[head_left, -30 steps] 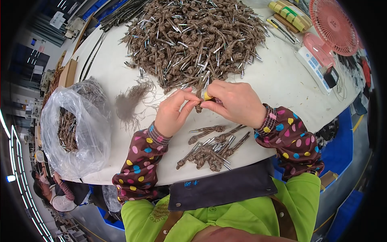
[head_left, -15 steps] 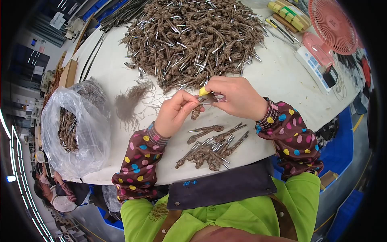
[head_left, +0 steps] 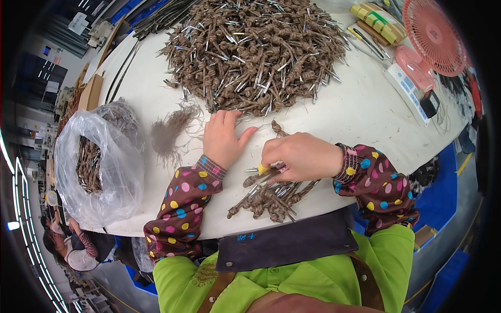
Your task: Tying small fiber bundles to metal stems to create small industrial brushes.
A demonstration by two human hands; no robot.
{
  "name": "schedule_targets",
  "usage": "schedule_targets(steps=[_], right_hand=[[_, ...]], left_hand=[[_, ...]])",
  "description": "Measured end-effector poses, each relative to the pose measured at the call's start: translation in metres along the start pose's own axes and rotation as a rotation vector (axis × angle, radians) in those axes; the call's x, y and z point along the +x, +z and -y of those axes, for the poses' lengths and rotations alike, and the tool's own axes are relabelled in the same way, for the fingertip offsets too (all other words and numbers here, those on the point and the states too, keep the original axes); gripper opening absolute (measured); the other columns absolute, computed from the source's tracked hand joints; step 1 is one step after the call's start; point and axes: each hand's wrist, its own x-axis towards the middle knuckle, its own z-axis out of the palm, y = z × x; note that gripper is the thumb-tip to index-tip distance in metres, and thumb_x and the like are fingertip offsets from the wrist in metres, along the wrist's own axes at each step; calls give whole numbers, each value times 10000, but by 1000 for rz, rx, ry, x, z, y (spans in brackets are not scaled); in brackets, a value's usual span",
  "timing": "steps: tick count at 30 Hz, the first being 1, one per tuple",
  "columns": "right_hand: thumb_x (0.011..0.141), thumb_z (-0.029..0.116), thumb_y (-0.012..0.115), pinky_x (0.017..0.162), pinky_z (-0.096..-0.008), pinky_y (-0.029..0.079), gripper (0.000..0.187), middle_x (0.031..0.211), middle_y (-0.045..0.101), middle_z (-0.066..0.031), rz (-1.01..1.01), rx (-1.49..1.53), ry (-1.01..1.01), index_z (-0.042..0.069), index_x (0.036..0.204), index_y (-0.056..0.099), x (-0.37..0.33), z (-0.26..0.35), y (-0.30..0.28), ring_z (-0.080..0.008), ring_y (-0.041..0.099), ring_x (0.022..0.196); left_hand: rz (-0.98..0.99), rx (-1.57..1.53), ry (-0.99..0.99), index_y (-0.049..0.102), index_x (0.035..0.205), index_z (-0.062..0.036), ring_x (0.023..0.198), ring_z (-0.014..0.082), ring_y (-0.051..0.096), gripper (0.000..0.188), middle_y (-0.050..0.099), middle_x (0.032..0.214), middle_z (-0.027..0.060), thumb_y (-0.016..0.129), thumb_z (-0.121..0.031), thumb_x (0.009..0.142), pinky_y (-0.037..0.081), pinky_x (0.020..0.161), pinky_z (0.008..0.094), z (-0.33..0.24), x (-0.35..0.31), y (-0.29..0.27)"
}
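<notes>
My left hand (head_left: 223, 138) is stretched out, fingers and thumb apart, its fingertips at the near edge of a big heap of brown knotted cords with silvery metal tips (head_left: 250, 57). Closed fingers of my right hand (head_left: 302, 156) grip small thread snips with a yellow part (head_left: 263, 169); most of the tool is hidden by the hand. One knotted cord (head_left: 278, 128) sticks out past the far side of that hand, and I cannot tell whether it is held or lies on the table. Just below the right hand is a small pile of knotted cords (head_left: 269, 201).
A clump of loose brown threads (head_left: 175, 130) lies left of my left hand. Farther left stands a clear plastic bag (head_left: 122, 161) with cords inside. At the right are a pink fan (head_left: 433, 36), a white power strip (head_left: 407, 91) and a black-handled tool (head_left: 368, 41).
My hands have come apart: the left has let go of the knotted cord and opened toward the heap. The right, with the snips, has moved down toward the small pile.
</notes>
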Motion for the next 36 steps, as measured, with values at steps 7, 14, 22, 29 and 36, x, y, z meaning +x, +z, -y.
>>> schedule_targets(steps=[7, 14, 22, 29, 36], right_hand=[[701, 286, 754, 636, -372, 500, 310, 799, 628, -81, -248, -440, 367, 55, 854, 614, -10, -22, -32, -286, 631, 736], [709, 223, 722, 655, -405, 512, 254, 828, 634, -111, -119, -560, 348, 39, 830, 595, -6, -29, -4, -301, 632, 745], [745, 171, 664, 629, -389, 495, 160, 703, 636, -119, -251, -284, 344, 63, 862, 657, -1, -28, -24, -318, 625, 696], [774, 196, 691, 576, -359, 462, 178, 700, 629, -121, -314, -68, 227, 63, 891, 665, 4, -17, -31, -308, 603, 640], [802, 162, 684, 546, -282, 419, 154, 686, 628, -72, -320, 263, 304, 32, 879, 653, 3, -22, -32, -151, 527, 557]], left_hand=[[-22, -7, -33, 526, 1014, -46, 852, 272, 562, 401, 569, 899, 99, 724, -277, 753, 446, 746, 369, -9, 2, 9], [29, -228, -136, 587, 812, -65, 723, 246, 594, 142, 596, 752, 66, 678, -156, 752, 469, 672, 367, 1, -2, 9], [258, 132, -247, 628, 842, -107, 833, 245, 605, 92, 631, 858, 52, 642, -102, 752, 464, 749, 372, 68, -24, -59], [52, -127, 119, 613, 1092, -84, 1026, 288, 549, 346, 600, 1075, 107, 695, -87, 756, 417, 903, 381, 9, 4, -86], [51, -341, 244, 627, 1124, -88, 959, 252, 610, 361, 648, 1032, 90, 695, -52, 771, 426, 964, 401, -18, 16, -71]])
